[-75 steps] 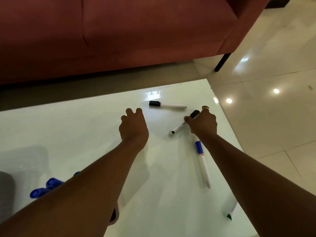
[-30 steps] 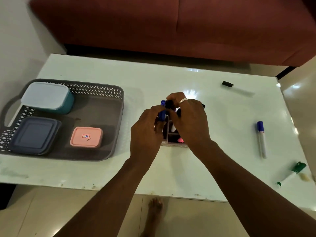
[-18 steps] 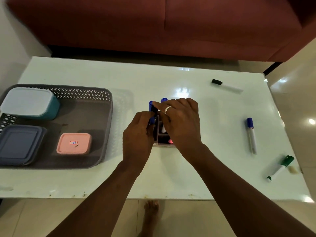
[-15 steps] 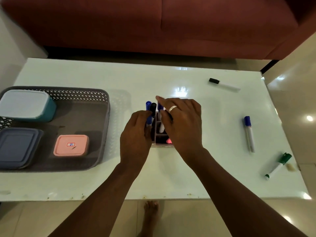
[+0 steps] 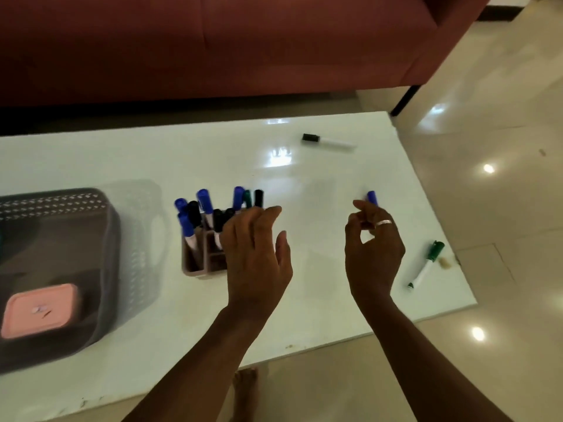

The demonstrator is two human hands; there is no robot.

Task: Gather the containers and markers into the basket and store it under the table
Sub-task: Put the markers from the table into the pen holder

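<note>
Vantage: head-worn, over the near edge of the table (image 5: 304,178).
Facing: forward and down, toward the sofa (image 5: 213,41).
Nearness: close.

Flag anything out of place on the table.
Three markers lie loose outside the holder: a black-capped marker near the far edge, a green marker by the right edge, a blue-capped marker behind the right hand. A beige scrap sits beside the green one.

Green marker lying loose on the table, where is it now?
Head view: the green marker lies flat near the right edge of the table, right of the right hand.
</note>
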